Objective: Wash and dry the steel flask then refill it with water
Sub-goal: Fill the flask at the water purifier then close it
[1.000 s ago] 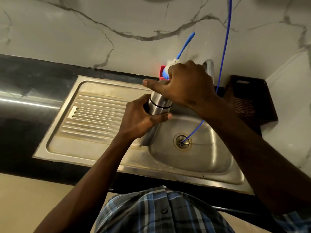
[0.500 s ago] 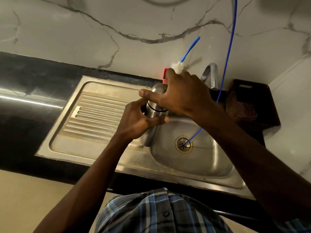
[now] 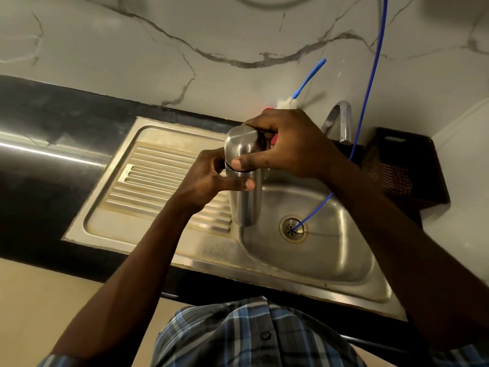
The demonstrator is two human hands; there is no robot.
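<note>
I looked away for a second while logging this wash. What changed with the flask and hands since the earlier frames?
The right hand shifted on the flask's cap, uncovering its top. The left hand still grips the steel flask over the sink. Blue tube and tap stayed put.

Over the last second the steel flask [image 3: 242,178] has come up higher above the sink [image 3: 312,260] basin, near its edge with the ribbed draining board. Its rounded cap, earlier buried under the right hand [image 3: 288,147], now shows bare on the side away from the tap [image 3: 341,120]. That hand has shifted round toward the tap side of the cap, thumb laid across the dark ring. The left hand [image 3: 209,178] has slid lower on the body.
</note>
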